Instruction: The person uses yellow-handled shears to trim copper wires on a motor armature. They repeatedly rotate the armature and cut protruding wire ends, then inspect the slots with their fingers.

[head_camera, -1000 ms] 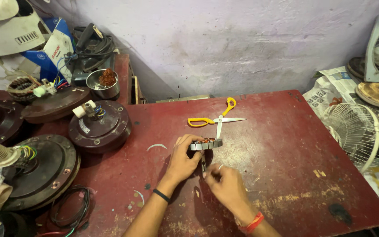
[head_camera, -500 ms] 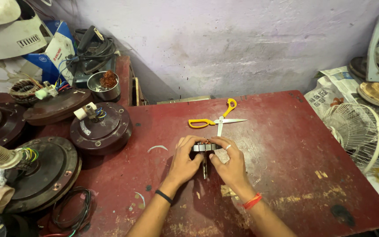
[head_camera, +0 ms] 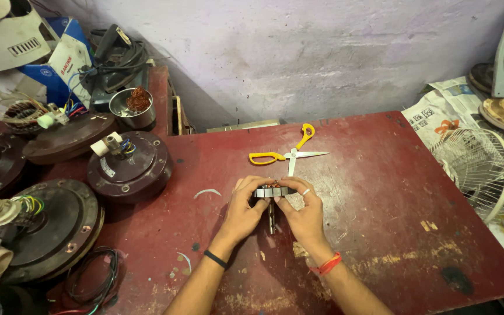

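Stator core (head_camera: pixel 273 191): one, gripped by two hands, left hand (head_camera: pixel 245 211), right hand (head_camera: pixel 303 211).

A worn, scratched dark-red surface (head_camera: pixel 380 192) is seen across the middle of the frame, set against a rough, stained pale-lilac wall (head_camera: pixel 322 52) filling the upper part. Newspaper (head_camera: pixel 438 111) is spread at the right edge. Soft, even light is cast throughout.
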